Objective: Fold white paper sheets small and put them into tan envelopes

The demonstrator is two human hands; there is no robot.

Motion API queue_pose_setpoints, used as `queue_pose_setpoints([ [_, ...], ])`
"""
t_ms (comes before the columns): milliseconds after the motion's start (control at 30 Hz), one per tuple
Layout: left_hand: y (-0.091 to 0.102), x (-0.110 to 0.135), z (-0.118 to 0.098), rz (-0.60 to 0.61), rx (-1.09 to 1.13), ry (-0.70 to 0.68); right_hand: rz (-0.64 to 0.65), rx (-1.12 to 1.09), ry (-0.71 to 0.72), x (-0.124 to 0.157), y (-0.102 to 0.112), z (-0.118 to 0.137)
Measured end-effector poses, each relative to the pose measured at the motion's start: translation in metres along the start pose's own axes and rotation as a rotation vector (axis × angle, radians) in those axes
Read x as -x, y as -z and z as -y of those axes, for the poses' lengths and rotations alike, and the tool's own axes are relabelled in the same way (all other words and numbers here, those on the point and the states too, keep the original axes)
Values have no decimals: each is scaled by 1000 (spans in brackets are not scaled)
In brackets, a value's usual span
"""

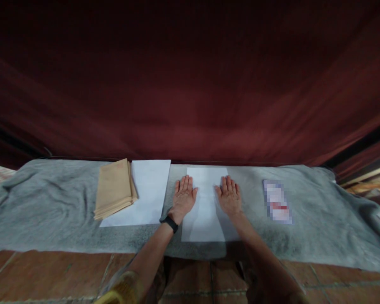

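Note:
A white sheet of paper point(204, 207) lies flat on the grey cloth point(50, 211) in front of me. My left hand point(183, 196) rests palm down on the sheet's left edge, fingers stretched out together. My right hand point(229, 196) lies flat on the sheet's right side, fingers also extended. Neither hand holds anything. A black band point(169, 223) circles my left wrist.
A stack of tan envelopes point(114, 188) sits to the left, partly on a second white sheet point(148, 190). A small printed card or packet point(277, 202) lies to the right. A dark red curtain point(190, 84) hangs behind the cloth. Tiled floor point(50, 274) shows below.

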State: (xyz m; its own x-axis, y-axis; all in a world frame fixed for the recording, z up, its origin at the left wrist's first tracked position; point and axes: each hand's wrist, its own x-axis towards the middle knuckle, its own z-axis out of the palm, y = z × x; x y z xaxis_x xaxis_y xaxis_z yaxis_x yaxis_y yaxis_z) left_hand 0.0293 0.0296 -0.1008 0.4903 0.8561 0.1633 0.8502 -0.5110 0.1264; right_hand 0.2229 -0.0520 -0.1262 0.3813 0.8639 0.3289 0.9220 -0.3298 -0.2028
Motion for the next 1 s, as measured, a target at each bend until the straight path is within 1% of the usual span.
queue_pose_setpoints([
  [67,7,6,-10,-9,-15,55,-12,-28,-23,-1,5,3],
  [133,11,17,-26,-24,-13,41,-20,-69,-41,0,10,9],
  [233,8,37,-49,-36,22,-127,11,-163,10,8,16,25],
  [267,5,44,-55,-23,27,-183,34,-193,49,13,17,30],
  [333,-1,53,-59,3,24,-249,84,-221,129,25,17,38],
  [433,-6,59,-53,6,13,-266,115,-184,218,43,17,40],
  [533,-3,60,-44,-22,14,-251,77,-128,245,52,19,30],
  [733,5,64,-31,-39,-19,-169,12,-32,191,55,24,4],
  [900,3,67,-13,-45,-30,-127,32,13,161,57,28,-16],
  [1000,5,69,-6,-60,-31,-89,35,21,150,58,31,-22],
])
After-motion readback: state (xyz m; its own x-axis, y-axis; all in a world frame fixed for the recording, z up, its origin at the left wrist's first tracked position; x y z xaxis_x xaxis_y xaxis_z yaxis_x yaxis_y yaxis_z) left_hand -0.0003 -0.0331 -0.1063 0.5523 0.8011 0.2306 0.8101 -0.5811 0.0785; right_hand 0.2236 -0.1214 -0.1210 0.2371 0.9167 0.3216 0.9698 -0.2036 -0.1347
